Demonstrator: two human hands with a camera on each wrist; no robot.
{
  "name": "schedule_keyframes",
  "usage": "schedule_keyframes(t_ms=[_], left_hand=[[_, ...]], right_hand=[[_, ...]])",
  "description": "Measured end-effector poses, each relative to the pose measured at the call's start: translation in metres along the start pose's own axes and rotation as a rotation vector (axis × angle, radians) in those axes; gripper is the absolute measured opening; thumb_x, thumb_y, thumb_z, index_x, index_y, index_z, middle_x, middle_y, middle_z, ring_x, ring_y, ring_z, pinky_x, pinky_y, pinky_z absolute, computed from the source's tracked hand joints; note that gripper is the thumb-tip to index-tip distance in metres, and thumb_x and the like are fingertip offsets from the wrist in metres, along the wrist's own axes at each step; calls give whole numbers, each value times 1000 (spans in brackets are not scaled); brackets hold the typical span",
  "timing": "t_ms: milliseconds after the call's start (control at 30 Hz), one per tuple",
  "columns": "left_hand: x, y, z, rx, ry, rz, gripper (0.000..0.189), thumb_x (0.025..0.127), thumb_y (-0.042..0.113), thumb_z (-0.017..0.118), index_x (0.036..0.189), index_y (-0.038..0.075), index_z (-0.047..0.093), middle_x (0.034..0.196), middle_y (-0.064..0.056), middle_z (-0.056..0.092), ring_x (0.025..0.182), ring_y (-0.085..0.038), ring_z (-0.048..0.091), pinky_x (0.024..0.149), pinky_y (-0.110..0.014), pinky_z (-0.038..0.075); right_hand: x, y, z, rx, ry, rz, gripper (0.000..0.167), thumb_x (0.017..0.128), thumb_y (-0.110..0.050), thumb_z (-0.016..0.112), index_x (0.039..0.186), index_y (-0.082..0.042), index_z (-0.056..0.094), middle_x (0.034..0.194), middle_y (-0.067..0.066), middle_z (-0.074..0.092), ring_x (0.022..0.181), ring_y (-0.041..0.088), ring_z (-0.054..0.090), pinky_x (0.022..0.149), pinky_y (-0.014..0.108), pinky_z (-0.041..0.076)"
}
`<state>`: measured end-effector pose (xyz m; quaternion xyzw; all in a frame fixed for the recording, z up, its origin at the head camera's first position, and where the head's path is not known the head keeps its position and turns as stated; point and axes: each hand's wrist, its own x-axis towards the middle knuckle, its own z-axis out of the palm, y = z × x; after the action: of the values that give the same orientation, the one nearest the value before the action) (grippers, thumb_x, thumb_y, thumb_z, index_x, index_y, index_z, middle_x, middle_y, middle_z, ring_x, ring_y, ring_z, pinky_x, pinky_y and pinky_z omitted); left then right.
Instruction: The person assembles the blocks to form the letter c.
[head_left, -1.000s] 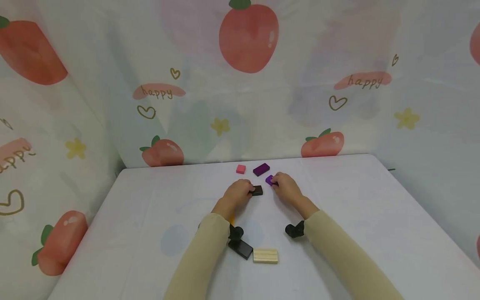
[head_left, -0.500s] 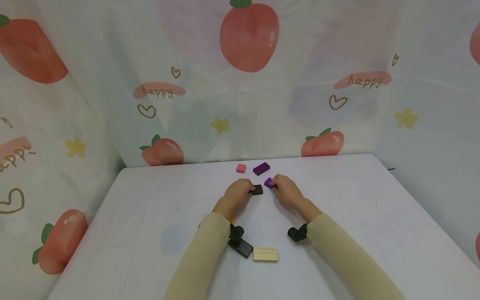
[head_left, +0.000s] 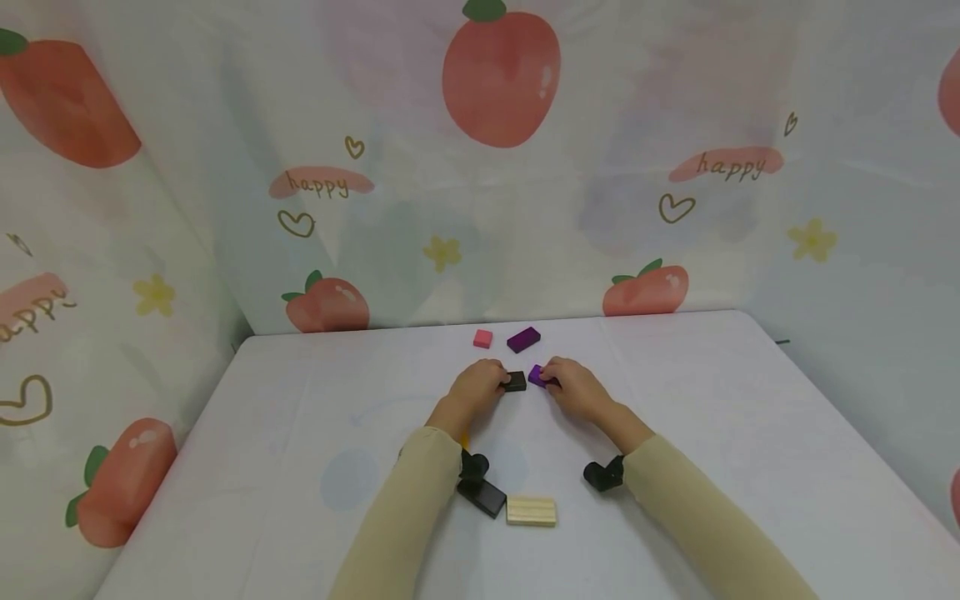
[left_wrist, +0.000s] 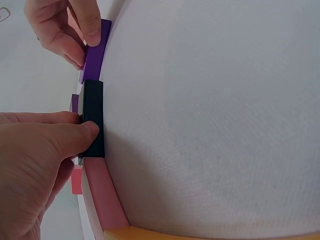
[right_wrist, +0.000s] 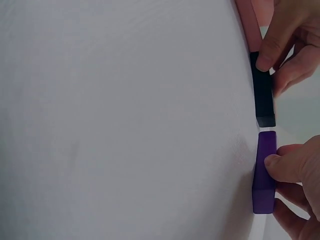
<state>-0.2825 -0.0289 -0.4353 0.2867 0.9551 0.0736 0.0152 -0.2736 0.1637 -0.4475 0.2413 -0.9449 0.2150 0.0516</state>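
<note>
While looking down at the white cloth-covered table (head_left: 255,417), got to focus on one skinny gap, far-middle of the scene, between a smooth purple rectangular block (right_wrist: 262,172) and a flat black rectangular block (right_wrist: 263,97) (material hard to tell on both). Apart by a sliver in the right wrist view, but not readable as touching or apart in the left wrist one. Find the purple block just right of the black block, long axis pointing roughly end-on at it, with a slight turn toward near at the right end. Held there by the right hand (head_left: 576,390), pinched between thumb and fingers. Same deal with the black block, pinched by the left hand (head_left: 477,385). Also note a pink block (left_wrist: 106,195) butting against black's left end, then an orange-yellow piece (left_wrist: 200,234) after it, partly out of frame. Farther back, spot a small coral block (head_left: 482,338) and a dark purple block (head_left: 523,339). Nearer, a dark grey rectangular block (head_left: 482,497) right beside a pale yellow ridged block (head_left: 531,511). Would rate that gap plus the slight turn as the key relation, more under the right hand's control than the left's
</note>
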Motion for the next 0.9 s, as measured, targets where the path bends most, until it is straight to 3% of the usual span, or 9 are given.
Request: schedule_keyframes(t_ms=[467,900], left_hand=[[-1,0,2,4,10,-1,24,87,13,64,110,10,69,103,-5,64,96,-16,57,89,-24,44],[0,-1,2,18,17,-4,23,86,13,65,109,11,70,101,-4,64,94,-16,57,88,-24,45]], right_hand=[[-12,-5,1,1,21,-65,15,80,4,66,94,4,68,90,9,61,89,26,58,83,41,48],[-12,-3,0,15,4,-103,16,79,6,66,94,4,68,94,10,61,92,26,58,85,40,47]])
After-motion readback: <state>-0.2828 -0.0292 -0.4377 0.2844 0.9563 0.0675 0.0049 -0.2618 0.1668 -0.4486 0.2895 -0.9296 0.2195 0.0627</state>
